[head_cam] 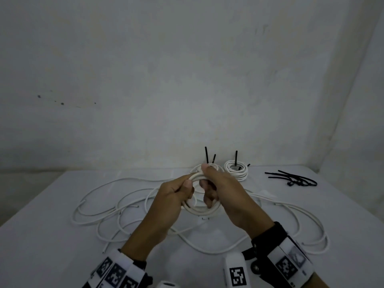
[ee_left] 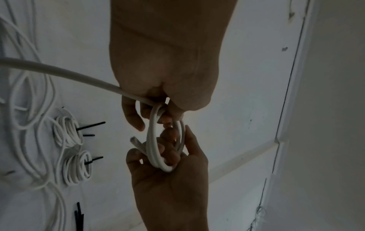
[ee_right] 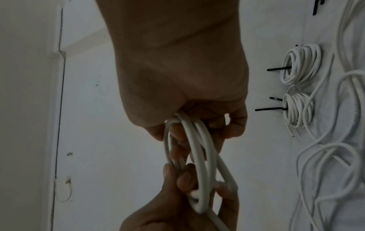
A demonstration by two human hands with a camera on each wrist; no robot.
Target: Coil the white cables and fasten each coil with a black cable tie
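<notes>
**Both hands on a half-wound coil**

Left hand (head_cam: pixel 170 196) and right hand (head_cam: pixel 220 190) each curl around opposite sides of a small white cable coil (head_cam: pixel 199 209), held above the table (head_cam: pixel 41 235). Two tied coils (head_cam: pixel 236 169) sit beyond; loose ties (head_cam: pixel 295 179) lie far right.

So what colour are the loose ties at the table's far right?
Black thin plastic cable ties; head view.
</notes>
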